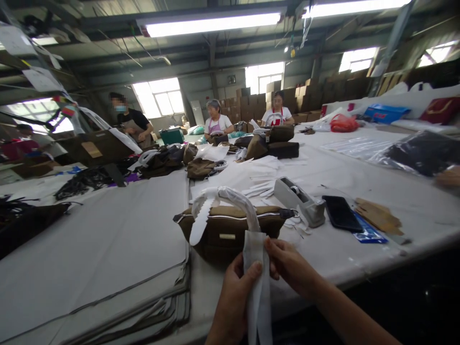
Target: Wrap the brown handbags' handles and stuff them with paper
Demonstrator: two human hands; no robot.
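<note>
So the brown handbag (212, 249) is sitting upright on the white tabletop (319, 251), right in front of the hands, silver zipper (237, 216) along the top and a small metal plate (227, 236) on its side. Left hand (235, 299) has a long white strip (254, 247) pinched under the thumb, and the right hand (287, 263) is gripping that same strip by its right edge, fingertips close together. The strip meets the near end of the wrapped handle (239, 197), which arches over the bag. Just right of the bag there's a grey tape dispenser (302, 203), then a black smartphone (341, 212). Big stack of pale sheets (118, 239) on the left.
</note>
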